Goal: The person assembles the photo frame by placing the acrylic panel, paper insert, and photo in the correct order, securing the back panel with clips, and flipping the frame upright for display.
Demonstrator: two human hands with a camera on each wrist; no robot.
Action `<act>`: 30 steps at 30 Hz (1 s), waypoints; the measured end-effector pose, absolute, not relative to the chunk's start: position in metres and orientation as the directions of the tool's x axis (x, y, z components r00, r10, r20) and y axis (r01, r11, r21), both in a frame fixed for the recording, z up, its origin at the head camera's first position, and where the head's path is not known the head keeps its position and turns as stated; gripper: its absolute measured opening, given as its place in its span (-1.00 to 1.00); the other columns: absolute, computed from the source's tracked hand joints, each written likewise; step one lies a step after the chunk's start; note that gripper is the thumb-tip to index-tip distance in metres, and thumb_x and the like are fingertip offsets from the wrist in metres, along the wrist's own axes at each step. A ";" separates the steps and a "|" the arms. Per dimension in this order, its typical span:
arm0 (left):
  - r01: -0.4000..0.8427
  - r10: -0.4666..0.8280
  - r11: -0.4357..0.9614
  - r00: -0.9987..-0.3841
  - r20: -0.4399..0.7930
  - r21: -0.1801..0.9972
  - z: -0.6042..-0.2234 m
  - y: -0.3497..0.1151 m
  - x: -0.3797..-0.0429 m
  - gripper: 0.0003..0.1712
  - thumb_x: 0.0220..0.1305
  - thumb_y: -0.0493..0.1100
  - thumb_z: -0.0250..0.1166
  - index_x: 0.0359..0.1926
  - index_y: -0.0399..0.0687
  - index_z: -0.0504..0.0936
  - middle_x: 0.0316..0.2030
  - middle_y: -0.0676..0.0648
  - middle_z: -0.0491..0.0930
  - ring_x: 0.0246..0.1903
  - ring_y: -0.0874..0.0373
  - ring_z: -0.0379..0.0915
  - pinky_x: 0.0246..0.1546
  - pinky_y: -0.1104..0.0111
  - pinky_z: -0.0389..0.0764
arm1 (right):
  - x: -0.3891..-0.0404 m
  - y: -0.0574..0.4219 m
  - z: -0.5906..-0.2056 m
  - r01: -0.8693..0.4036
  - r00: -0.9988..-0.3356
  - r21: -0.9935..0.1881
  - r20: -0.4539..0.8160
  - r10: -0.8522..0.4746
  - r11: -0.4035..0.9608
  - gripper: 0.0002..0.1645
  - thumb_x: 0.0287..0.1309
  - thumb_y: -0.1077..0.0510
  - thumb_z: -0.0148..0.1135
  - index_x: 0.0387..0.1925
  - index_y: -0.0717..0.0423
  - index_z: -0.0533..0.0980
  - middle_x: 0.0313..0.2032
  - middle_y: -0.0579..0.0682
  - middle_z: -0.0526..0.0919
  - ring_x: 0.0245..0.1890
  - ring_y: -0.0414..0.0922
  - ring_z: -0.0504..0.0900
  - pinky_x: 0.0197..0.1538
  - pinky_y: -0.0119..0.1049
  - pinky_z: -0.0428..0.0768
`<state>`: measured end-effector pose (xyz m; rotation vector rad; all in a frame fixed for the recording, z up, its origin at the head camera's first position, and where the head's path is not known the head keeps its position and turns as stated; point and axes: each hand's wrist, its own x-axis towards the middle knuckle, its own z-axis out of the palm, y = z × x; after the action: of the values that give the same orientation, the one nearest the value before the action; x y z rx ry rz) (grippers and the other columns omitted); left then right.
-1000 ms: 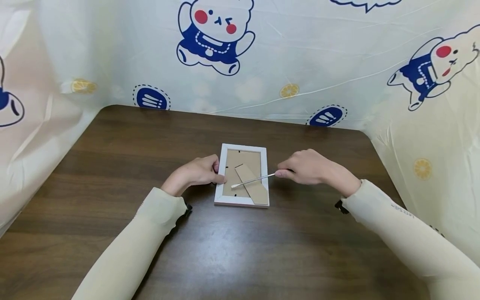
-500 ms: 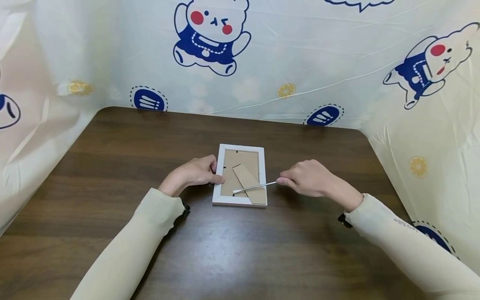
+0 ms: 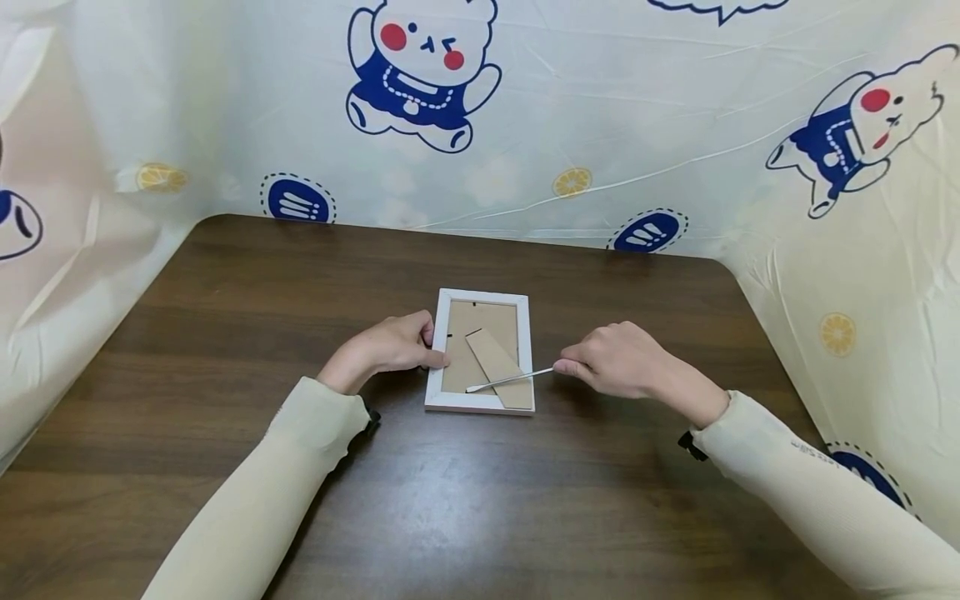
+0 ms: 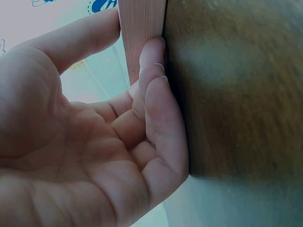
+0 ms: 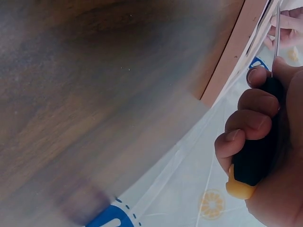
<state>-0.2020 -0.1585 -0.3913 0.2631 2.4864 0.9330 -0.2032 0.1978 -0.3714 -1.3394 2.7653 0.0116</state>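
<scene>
A white picture frame (image 3: pixel 522 329) lies face down on the brown table, showing its tan backing board (image 3: pixel 462 362) and a slanted tan stand leg (image 3: pixel 495 358). My left hand (image 3: pixel 386 343) grips its left side. In the left wrist view, the thumb is on the frame's upper face and fingertips (image 4: pixel 154 52) are against its side edge (image 4: pixel 142 33). My right hand (image 3: pixel 618 360) holds a flathead screwdriver by its black handle with a yellow end (image 5: pixel 240 187). The screwdriver's shaft (image 3: pixel 517 377) crosses over the stand leg, and its flat tip is beside a small black tab at the board's lower edge.
The dark wood table (image 3: pixel 435 517) extends around the frame on all sides. Behind it and along both sides hangs a pale curtain (image 3: pixel 525 108) printed with cartoon bears and orange slices.
The screwdriver tip has moved down the backing board to the lower tab, and my right hand has come slightly nearer the body. My left hand keeps its grip on the frame.
</scene>
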 end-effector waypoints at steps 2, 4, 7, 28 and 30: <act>0.011 0.331 0.751 -0.871 -0.362 0.660 -0.392 -0.159 -0.202 -0.54 0.30 0.01 0.49 -0.13 -0.18 0.44 -0.30 -0.10 0.57 -0.29 0.03 0.50 -0.19 0.25 0.44 | -0.202 0.197 -0.371 -0.786 -0.616 -0.013 -0.065 -0.785 0.618 -0.64 0.54 -0.19 0.17 -0.35 -0.18 0.68 -0.50 -0.27 0.69 -0.51 -0.24 0.62 -0.51 -0.24 0.49; 0.011 0.331 0.751 -0.871 -0.362 0.660 -0.392 -0.159 -0.202 -0.54 0.30 0.01 0.49 -0.12 -0.18 0.43 -0.30 -0.09 0.57 -0.29 0.03 0.50 -0.19 0.25 0.44 | -0.201 0.196 -0.370 -0.786 -0.616 -0.005 -0.068 -0.784 0.618 -0.64 0.54 -0.20 0.18 -0.33 -0.19 0.70 -0.49 -0.27 0.71 -0.50 -0.24 0.63 -0.50 -0.22 0.51; 0.011 0.333 0.748 -0.871 -0.361 0.664 -0.391 -0.159 -0.202 -0.54 0.30 -0.01 0.49 -0.12 -0.19 0.43 -0.30 -0.10 0.57 -0.30 0.03 0.49 -0.20 0.25 0.44 | -0.201 0.195 -0.368 -0.782 -0.622 0.002 -0.081 -0.779 0.624 -0.64 0.53 -0.22 0.17 -0.31 -0.20 0.72 -0.50 -0.27 0.69 -0.51 -0.24 0.62 -0.48 -0.20 0.54; 0.012 0.330 0.754 -0.871 -0.364 0.656 -0.390 -0.159 -0.201 -0.54 0.30 -0.01 0.49 -0.13 -0.20 0.44 -0.30 -0.10 0.57 -0.30 0.03 0.49 -0.21 0.25 0.44 | -0.207 0.192 -0.366 -0.701 -0.645 -0.152 -0.282 -0.710 0.697 -0.54 0.59 -0.25 0.05 0.02 -0.18 0.79 -0.04 -0.20 0.82 -0.05 -0.12 0.80 -0.01 0.02 0.72; 0.014 0.332 0.755 -0.871 -0.363 0.656 -0.390 -0.158 -0.201 -0.55 0.30 -0.01 0.49 -0.13 -0.19 0.44 -0.30 -0.10 0.57 -0.30 0.03 0.49 -0.21 0.25 0.44 | -0.206 0.193 -0.367 -0.731 -0.638 -0.118 -0.229 -0.735 0.672 -0.57 0.58 -0.24 0.09 -0.07 -0.18 0.80 -0.17 -0.21 0.83 -0.20 -0.15 0.79 -0.15 -0.03 0.72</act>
<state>-0.2014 -0.1583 -0.3901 0.2622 2.4865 0.9242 -0.2062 0.1935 -0.3672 -1.1774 2.6299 -0.0205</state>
